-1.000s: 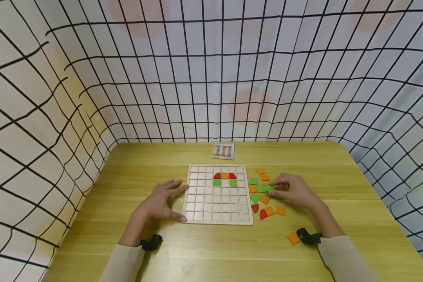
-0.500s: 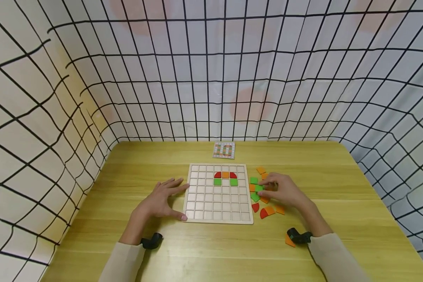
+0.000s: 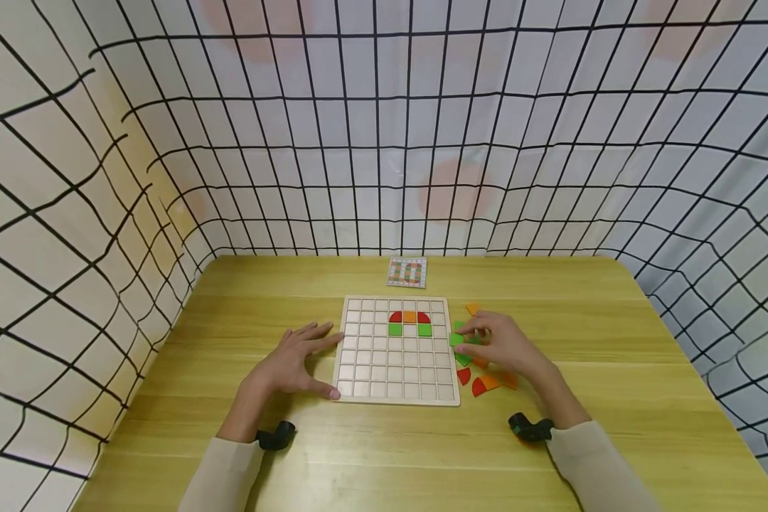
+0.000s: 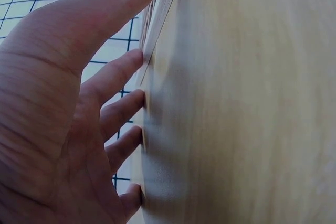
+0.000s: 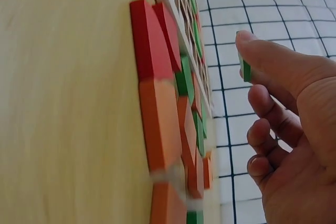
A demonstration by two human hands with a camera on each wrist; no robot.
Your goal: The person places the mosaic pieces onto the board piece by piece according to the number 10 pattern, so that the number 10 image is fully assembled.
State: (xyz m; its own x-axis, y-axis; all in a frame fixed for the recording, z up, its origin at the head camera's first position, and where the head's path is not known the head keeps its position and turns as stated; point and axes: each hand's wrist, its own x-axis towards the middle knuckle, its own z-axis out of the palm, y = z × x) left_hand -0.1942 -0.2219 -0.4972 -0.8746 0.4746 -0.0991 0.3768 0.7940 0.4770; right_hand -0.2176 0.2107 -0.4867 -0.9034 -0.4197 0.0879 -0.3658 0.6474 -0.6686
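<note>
A square wooden grid board (image 3: 377, 364) lies flat on the table. Near its top sit two red quarter-circle tiles (image 3: 396, 317), an orange square tile (image 3: 409, 317) between them, and two green square tiles (image 3: 395, 330) below. My left hand (image 3: 286, 366) rests beside the board with fingers spread; thumb and index fingertips touch its left edge. Between thumb and fingers, my right hand (image 3: 508, 345) pinches a green square tile (image 3: 456, 340) by the board's right edge. The right wrist view shows this tile held up above the loose ones, partly covered by the thumb.
Loose orange (image 3: 489, 383), green and red tiles (image 3: 464, 376) lie right of the board, some hidden under my right hand. A small printed pattern card (image 3: 407, 272) lies behind the board. Black-gridded white sheeting (image 3: 384, 142) surrounds the table's back and sides.
My right hand has moved left with the green square tile, from over the loose tiles to the board's right edge. The left hand stays in place.
</note>
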